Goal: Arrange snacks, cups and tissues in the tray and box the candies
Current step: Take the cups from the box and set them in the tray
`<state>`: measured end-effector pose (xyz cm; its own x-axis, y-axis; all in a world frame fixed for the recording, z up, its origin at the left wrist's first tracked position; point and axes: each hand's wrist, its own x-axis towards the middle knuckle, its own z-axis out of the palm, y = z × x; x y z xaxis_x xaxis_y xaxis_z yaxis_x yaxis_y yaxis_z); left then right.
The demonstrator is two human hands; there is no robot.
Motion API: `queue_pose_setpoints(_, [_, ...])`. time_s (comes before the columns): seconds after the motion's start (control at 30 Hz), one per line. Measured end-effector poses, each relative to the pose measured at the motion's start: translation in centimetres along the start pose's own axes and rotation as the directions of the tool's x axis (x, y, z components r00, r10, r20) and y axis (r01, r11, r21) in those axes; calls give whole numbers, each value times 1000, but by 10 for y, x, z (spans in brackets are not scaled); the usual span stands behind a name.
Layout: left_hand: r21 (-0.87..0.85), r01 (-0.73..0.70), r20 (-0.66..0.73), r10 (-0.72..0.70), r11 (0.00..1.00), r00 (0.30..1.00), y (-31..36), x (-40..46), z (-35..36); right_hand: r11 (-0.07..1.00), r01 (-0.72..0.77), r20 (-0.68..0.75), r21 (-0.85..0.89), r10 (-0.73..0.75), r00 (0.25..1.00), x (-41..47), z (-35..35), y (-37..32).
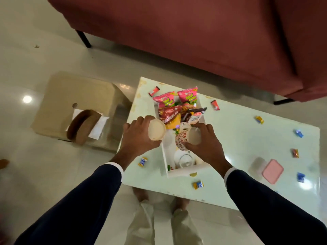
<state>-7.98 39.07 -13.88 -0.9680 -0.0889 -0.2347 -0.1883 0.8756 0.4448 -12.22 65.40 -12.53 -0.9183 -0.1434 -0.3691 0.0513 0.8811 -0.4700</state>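
I see my left hand (139, 133) grasping a plain cup (156, 129) at the tray's (184, 171) left rim and my right hand (203, 138) grasping a patterned mug (184, 138), tipped on its side, over the tray's middle.

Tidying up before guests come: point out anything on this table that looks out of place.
Wrapped candies lie scattered loose over the white table, for example a yellow candy, a blue candy and a red candy, none in the pink-lidded box. The snack packets already sit in the tray.
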Motion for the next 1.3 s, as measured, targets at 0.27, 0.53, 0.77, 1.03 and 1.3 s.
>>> queue_pose_setpoints(0.27, [26, -24, 132, 20, 999, 991, 63, 8, 73, 995, 14, 54, -99, -9, 998, 21, -1, 78])
queue_pose_setpoints(0.53, [136, 3, 122, -20, 991, 992, 85, 15, 102, 978, 94, 64, -184, -84, 994, 38, 3, 93])
queue_pose_setpoints(0.77, [180, 11, 161, -41, 984, 986, 87, 18, 112, 978, 59, 36, -199, -53, 998, 48, 8, 90])
queue_pose_setpoints(1.03, [228, 18, 152, -54, 974, 987, 78, 10, 121, 968, 71, 34, -240, -65, 997, 49, 17, 84])
queue_pose_setpoints(1.3, [203, 41, 177, -77, 978, 981, 73, 9, 122, 956, 69, 42, -286, -59, 997, 52, 23, 76])
